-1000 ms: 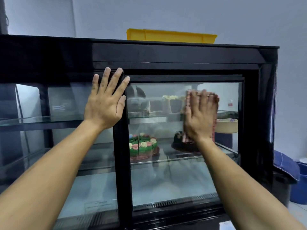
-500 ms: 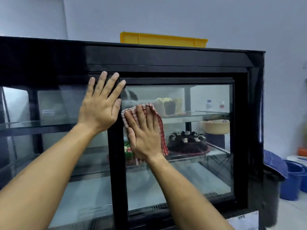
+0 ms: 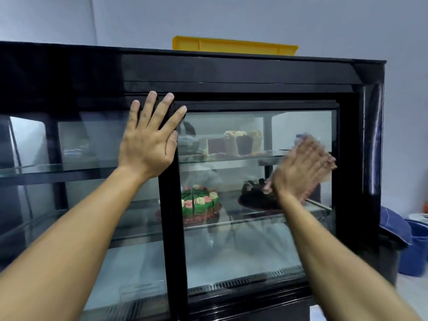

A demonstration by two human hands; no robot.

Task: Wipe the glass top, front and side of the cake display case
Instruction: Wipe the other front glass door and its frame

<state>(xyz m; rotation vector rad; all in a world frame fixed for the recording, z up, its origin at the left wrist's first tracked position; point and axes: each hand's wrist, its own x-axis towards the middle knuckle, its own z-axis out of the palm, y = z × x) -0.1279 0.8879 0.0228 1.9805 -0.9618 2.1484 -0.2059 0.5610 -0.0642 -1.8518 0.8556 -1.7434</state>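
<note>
Glossy black-framed glass display case [image 3: 254, 72]; left hand [image 3: 148, 144] flat, fingers spread; right hand [image 3: 301, 172] blurred, fingers straight.

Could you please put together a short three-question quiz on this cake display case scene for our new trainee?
1. True or false: the left hand lies flat where the door frames meet.
2. Which cake sits left on the middle shelf: A green cake, B chocolate cake?
3. What rests on top of the display case?

Key: 1 true. 2 A. 3 a yellow tray.
</note>
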